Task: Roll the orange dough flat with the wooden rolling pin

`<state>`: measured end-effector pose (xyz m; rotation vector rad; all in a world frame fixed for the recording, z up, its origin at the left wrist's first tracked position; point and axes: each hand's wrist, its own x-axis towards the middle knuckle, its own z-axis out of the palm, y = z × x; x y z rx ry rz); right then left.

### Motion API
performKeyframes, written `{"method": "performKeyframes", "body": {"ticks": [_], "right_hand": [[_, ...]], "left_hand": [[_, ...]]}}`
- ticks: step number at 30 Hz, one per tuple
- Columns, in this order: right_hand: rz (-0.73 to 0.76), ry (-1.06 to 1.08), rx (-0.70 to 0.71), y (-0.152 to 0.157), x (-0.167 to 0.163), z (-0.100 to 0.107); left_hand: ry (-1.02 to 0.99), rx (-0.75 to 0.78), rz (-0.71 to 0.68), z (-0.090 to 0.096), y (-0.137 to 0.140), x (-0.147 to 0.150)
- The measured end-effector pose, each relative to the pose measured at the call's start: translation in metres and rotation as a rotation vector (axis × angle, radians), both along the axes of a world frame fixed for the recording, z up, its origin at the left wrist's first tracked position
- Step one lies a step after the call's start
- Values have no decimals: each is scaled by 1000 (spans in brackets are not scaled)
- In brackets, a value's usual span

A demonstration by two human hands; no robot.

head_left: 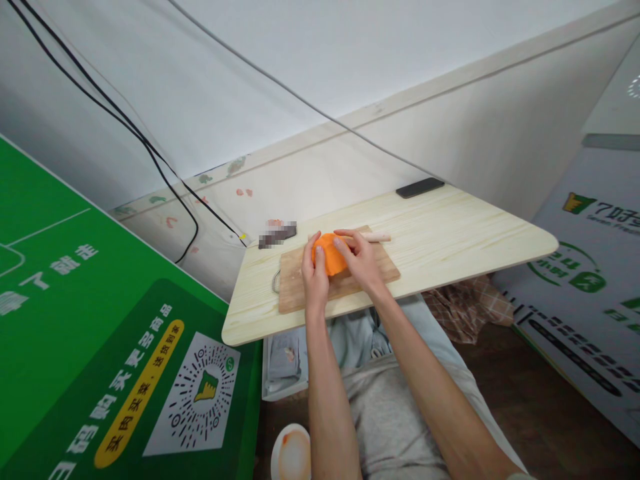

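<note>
Between my two hands, over the board, is a bright orange, smooth, rounded lump (330, 257); its exact kind is not clear. My left hand (315, 273) is curled against its left side, thumb towards me. On the right side, my right hand (361, 260) presses thumb and fingers to it. Under them lies a wooden cutting board (295, 287) with a metal loop handle (275, 281) at its left end. Behind my right hand a pale wooden handle or stick (377, 237) sticks out to the right; the rest of it is hidden.
A black phone (420, 187) lies at the back of the light wooden table (465, 230). A blurred dark item (277, 235) sits at the back left. Cables (150, 143) hang along the wall. Below are an open drawer (285, 383) and a white bowl (293, 453).
</note>
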<state>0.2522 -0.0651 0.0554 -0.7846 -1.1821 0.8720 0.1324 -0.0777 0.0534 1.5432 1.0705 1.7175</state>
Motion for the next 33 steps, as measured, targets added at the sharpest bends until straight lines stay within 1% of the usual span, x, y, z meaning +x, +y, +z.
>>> {"method": "performKeyframes", "body": {"ticks": [2, 4, 9, 14, 26, 33], "right_hand": [[61, -30, 11, 0, 0, 1], [80, -56, 29, 0, 2, 1], [44, -88, 60, -2, 4, 2], [17, -137, 66, -5, 3, 3], [45, -101, 96, -1, 0, -1], [44, -98, 89, 1, 0, -4]], "left_hand": [[-44, -21, 39, -2, 1, -1], [-64, -33, 37, -4, 2, -1], [-62, -23, 4, -7, 5, -1], [33, 28, 32, -4, 5, 0], [-23, 39, 8, -5, 6, 1], [16, 31, 10, -5, 4, 0]]}}
